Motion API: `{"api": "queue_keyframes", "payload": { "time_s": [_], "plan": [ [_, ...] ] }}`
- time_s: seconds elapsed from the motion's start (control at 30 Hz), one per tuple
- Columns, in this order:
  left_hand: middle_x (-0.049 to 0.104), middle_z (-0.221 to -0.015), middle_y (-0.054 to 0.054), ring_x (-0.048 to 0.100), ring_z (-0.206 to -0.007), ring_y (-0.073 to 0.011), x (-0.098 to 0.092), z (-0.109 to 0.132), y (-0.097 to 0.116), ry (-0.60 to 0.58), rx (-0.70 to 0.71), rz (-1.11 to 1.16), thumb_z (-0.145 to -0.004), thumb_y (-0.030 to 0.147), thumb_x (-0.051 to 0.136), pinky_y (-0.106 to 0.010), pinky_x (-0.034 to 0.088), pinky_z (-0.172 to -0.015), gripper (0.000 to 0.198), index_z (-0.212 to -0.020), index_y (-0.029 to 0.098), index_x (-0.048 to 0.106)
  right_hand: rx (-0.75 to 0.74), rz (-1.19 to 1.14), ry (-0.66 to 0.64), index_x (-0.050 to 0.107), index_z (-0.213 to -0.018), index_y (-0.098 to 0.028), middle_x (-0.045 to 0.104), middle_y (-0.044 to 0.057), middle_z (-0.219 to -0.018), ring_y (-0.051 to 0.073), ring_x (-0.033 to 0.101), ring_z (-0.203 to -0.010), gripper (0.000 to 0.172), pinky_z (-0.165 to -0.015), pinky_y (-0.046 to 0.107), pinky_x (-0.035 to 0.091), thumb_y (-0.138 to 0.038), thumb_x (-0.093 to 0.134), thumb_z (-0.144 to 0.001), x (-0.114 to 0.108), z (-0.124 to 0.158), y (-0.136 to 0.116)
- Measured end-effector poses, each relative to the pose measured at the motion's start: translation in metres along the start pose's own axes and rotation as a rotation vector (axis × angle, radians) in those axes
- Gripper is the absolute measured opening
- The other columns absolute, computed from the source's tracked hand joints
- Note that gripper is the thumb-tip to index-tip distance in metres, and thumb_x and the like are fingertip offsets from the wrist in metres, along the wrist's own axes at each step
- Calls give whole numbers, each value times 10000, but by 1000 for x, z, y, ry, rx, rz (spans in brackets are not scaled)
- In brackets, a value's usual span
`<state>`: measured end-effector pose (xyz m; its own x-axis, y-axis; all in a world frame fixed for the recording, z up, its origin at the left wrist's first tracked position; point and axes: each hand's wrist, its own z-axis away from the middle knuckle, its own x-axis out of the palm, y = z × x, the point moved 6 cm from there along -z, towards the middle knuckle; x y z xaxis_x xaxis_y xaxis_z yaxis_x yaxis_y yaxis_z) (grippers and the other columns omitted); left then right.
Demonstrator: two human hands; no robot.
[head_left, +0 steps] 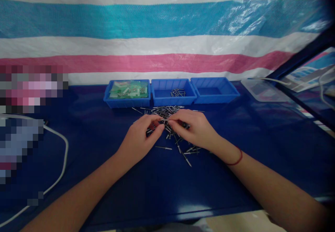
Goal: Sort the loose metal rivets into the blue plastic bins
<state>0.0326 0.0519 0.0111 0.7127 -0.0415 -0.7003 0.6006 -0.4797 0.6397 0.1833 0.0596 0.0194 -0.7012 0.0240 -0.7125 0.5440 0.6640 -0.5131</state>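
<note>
A heap of thin metal pins (167,112) lies on the dark blue table top (146,183), just in front of the bins. My left hand (140,136) and my right hand (195,127) rest over the near side of the heap. Their fingertips meet in the middle, each pinched round pins. A red string circles my right wrist. Loose pins (187,157) are scattered toward me, below my right hand.
Three blue plastic bins stand in a row behind the heap: the left bin (127,101) holds small green and white parts, the middle bin (173,99) a few pins, the right bin (214,94) shows nothing inside. A white cable (62,155) curves at left. A clear tray (264,90) sits at right.
</note>
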Motion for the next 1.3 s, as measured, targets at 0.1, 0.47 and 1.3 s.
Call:
{"api": "queue_keyframes", "payload": {
  "time_s": [0.1, 0.47, 1.3],
  "plan": [
    [649, -859, -9, 602, -751, -138, 0, 2, 0, 20, 7, 8, -893, 256, 551, -265, 481, -709, 229, -1110, 186, 580, 270, -85, 227, 687, -843, -179, 672, 33, -718, 146, 569, -614, 204, -571, 272, 426, -309, 536, -888, -14, 1, 29],
    [652, -961, -57, 593, -895, -188, 1, 0, -4, -52, 67, -157, -875, 159, 511, -338, 472, -830, 141, -942, 166, 634, 532, -276, 355, 703, -932, -145, 597, -2, -610, 94, 471, -463, 345, -470, 234, 367, -424, 503, -898, -28, 3, 64],
    [627, -1067, -52, 531, -916, -220, 13, 2, -10, -167, 156, -459, -913, 321, 538, -363, 402, -793, 173, -955, 205, 659, 302, -135, 181, 705, -885, -167, 711, 27, -813, 136, 613, -661, 175, -597, 251, 449, -231, 543, -865, -6, 3, 31]
  ]
}}
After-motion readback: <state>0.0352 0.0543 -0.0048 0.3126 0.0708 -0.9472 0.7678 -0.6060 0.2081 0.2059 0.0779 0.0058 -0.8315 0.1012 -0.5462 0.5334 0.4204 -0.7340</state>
